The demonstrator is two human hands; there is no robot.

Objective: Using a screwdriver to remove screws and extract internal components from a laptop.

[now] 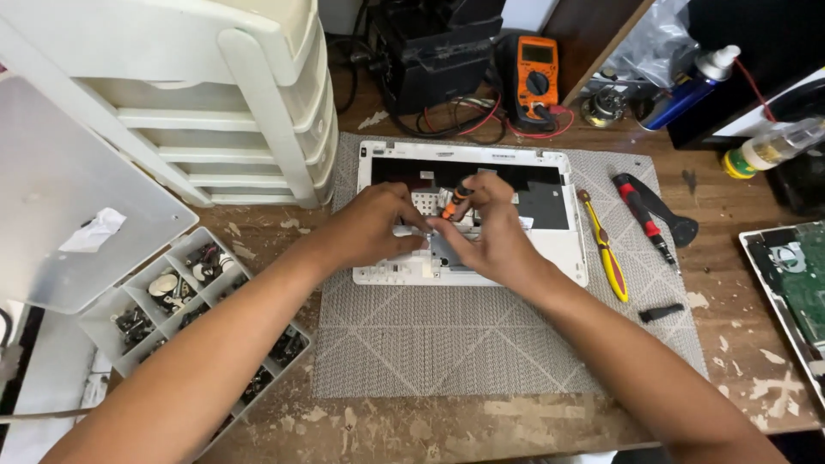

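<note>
A white laptop shell lies open on a grey woven mat, its inside dark with bare metal parts. My right hand is over its middle, fingers closed on a small screwdriver with an orange and black handle, tip pointing down into the shell. My left hand rests on the shell just to the left, fingertips pinching near the screwdriver's tip. What lies under the fingers is hidden.
A compartment box of screws with its lid open sits at left, below a white drawer unit. A yellow screwdriver, a red and black screwdriver, an orange multimeter, a spray can and a circuit board are around.
</note>
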